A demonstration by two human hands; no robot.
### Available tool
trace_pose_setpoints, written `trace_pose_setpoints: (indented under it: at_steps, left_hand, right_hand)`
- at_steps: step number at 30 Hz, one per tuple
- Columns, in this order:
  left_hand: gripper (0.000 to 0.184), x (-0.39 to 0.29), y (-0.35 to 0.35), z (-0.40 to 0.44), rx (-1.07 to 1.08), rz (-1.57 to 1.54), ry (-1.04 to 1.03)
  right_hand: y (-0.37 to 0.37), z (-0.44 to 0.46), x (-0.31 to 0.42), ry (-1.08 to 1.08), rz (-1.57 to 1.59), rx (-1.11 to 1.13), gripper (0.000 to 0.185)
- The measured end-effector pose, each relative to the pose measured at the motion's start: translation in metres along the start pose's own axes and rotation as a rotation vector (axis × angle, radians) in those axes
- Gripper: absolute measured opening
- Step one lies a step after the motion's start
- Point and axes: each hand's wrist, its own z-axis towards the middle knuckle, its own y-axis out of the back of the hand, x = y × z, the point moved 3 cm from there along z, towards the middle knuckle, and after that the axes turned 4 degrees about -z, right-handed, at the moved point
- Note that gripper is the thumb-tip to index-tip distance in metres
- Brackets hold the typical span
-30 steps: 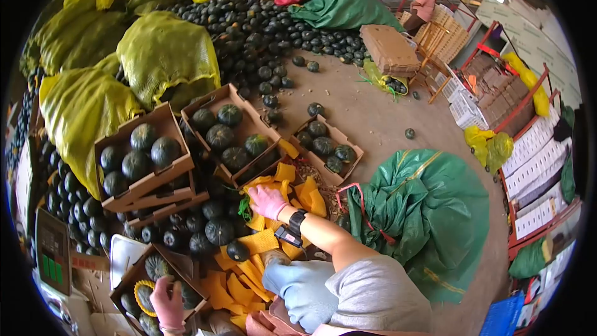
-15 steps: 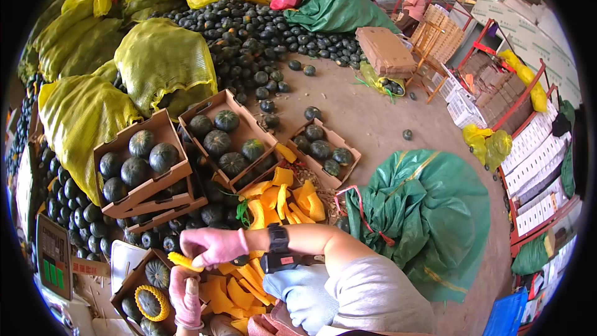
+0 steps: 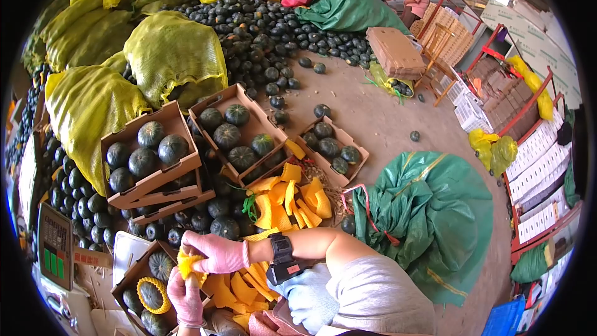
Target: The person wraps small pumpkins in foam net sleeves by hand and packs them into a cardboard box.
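Pink gloves cover both hands, which meet at the lower left. My right hand pinches a yellow foam net from above. Below it, my left hand grips the lower side of the same net. Just left of the hands is a cardboard box with several dark green squashes, one of them, a netted squash, ringed by a yellow foam net. A pile of loose yellow nets lies right of my left hand, partly under my right forearm.
More yellow nets lie beyond my right arm. Boxes of squashes stand ahead, near large yellow-green sacks. A green sack sits at right, a scale display at far left. A person is in the background.
Over the last second my right hand has come from the far net pile to my left hand. The net, a flat strip half a second ago, now looks bunched and more open between both hands.
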Motion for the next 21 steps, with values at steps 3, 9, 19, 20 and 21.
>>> trace_pose_setpoints:
  at_steps: [3, 9, 19, 20, 21]
  left_hand:
    - [0.017, 0.012, 0.011, -0.002, 0.017, 0.096, -0.111]
    - [0.020, 0.025, 0.011, 0.002, -0.151, -0.457, 0.266]
    - [0.031, 0.028, 0.025, -0.011, 0.163, -0.372, 0.088]
    - [0.031, 0.022, 0.020, -0.010, 0.169, -0.786, 0.184]
    - [0.037, 0.019, 0.018, -0.007, 0.110, -0.648, 0.149]
  right_hand:
    - [0.004, 0.000, 0.002, 0.114, -0.162, -0.109, 0.033]
    - [-0.016, 0.002, 0.008, 0.326, -0.261, -0.165, 0.041]
    - [0.013, -0.001, -0.041, -0.138, 1.088, 0.327, 0.032]
    - [0.012, -0.001, -0.039, -0.146, 1.070, 0.314, 0.032]
    - [0.009, -0.001, -0.036, -0.153, 1.052, 0.301, 0.033]
